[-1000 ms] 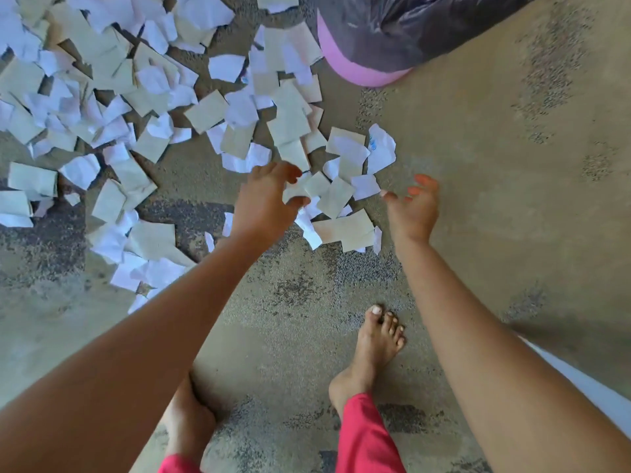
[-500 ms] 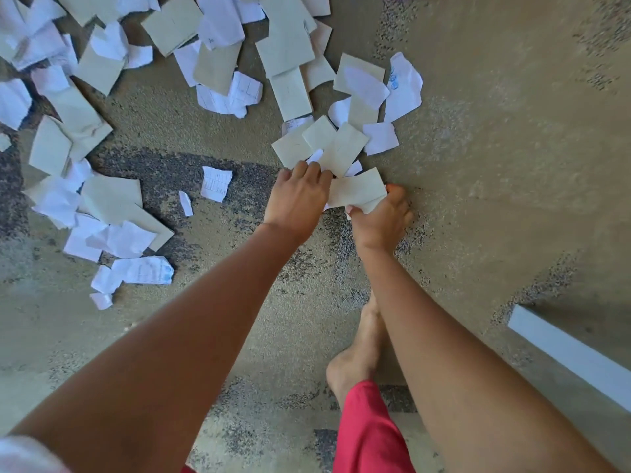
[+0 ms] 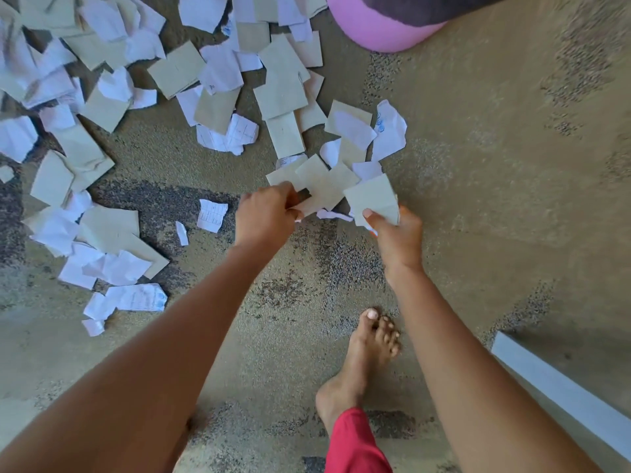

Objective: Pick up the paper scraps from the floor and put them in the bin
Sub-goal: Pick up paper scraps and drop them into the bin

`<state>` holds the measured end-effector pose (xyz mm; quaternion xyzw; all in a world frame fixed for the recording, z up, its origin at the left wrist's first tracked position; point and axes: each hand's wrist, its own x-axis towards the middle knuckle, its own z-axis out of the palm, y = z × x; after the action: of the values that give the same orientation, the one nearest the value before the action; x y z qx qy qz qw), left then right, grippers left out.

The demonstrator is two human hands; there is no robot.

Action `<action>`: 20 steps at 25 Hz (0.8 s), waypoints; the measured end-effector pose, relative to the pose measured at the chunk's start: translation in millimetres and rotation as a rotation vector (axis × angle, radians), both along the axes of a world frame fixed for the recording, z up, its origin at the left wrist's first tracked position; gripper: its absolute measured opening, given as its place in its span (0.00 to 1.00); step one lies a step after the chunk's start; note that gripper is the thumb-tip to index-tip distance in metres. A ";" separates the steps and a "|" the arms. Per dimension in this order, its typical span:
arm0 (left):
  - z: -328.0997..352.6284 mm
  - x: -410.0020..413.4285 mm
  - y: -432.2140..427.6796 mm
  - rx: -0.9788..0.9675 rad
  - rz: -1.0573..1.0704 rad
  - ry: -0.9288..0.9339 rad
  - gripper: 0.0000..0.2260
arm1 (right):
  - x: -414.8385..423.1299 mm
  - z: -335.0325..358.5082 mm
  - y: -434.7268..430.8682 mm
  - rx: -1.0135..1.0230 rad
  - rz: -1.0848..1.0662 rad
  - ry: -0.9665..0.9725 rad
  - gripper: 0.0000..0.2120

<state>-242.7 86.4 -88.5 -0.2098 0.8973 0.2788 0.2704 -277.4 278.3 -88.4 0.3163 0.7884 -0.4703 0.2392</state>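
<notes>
Several white and pale green paper scraps (image 3: 218, 97) lie scattered over the floor, mostly at the upper left and centre. My left hand (image 3: 266, 216) pinches a pale green scrap (image 3: 321, 189) at the near edge of the pile. My right hand (image 3: 396, 237) grips another pale green scrap (image 3: 374, 199) lifted off the floor, with a white piece under it. The pink bin (image 3: 372, 32) with a dark liner stands at the top, beyond the pile.
My bare right foot (image 3: 362, 360) with a red trouser leg (image 3: 355, 445) stands on the speckled floor (image 3: 495, 199) below the hands. A white board edge (image 3: 560, 394) runs along the lower right. Loose scraps (image 3: 136, 297) lie at the left.
My hands have moved apart, each holding a scrap; the right hand has lifted its piece off the floor. The view has tilted up and the bin is in sight again.
</notes>
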 end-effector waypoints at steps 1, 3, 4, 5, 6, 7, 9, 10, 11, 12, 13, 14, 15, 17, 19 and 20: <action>1.4 -3.0 -10.9 0.046 0.051 0.002 0.11 | -16.3 3.2 0.7 -0.036 0.040 -0.026 0.12; 0.3 -12.9 -26.0 0.098 0.048 0.004 0.15 | -52.2 7.2 -3.6 -0.045 0.232 -0.044 0.12; -2.3 -18.5 -28.3 0.087 -0.008 0.007 0.16 | -70.1 5.9 -8.1 0.035 0.406 -0.032 0.13; -4.8 -23.8 -26.6 0.060 -0.082 0.020 0.16 | -87.0 3.0 -13.8 0.191 0.635 0.005 0.15; -7.2 -29.0 -22.1 0.026 -0.165 0.043 0.15 | -101.4 0.9 -21.1 0.380 0.880 0.060 0.17; -9.0 -34.2 -15.9 -0.022 -0.252 0.075 0.14 | -113.6 -0.9 -29.3 0.534 1.089 0.121 0.18; -12.8 -41.2 -4.6 -0.141 -0.378 0.143 0.14 | -129.0 -3.5 -46.5 0.662 1.353 0.232 0.20; -15.1 -43.4 -0.6 -0.182 -0.397 0.159 0.15 | -132.3 -5.0 -54.0 0.666 1.444 0.249 0.21; -18.4 -44.5 2.7 -0.205 -0.400 0.155 0.17 | -133.1 -8.4 -59.2 0.659 1.514 0.234 0.23; -21.5 -44.1 6.0 -0.219 -0.400 0.146 0.19 | -131.9 -12.0 -62.6 0.650 1.555 0.209 0.25; -24.4 -42.7 9.4 -0.235 -0.397 0.147 0.22 | -129.0 -16.1 -64.2 0.648 1.570 0.203 0.27; -26.9 -41.0 12.1 -0.260 -0.395 0.164 0.25 | -125.3 -19.3 -64.7 0.650 1.556 0.220 0.29; -29.2 -39.2 13.7 -0.287 -0.387 0.185 0.28 | -121.3 -21.7 -64.5 0.649 1.523 0.248 0.31; -32.1 -36.9 12.6 -0.307 -0.340 0.193 0.34 | -113.3 -24.5 -64.4 0.648 1.464 0.280 0.37; -32.0 -36.6 9.9 -0.293 -0.300 0.143 0.34 | -108.5 -24.8 -62.7 0.644 1.447 0.261 0.43; -30.9 -37.3 7.9 -0.294 -0.298 0.117 0.32 | -107.2 -23.4 -61.6 0.628 1.447 0.248 0.44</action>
<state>-280.0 94.4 -119.4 -0.0956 0.9636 0.1134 0.2225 -384.6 216.7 -111.9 -0.2761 0.9145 0.0140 0.2953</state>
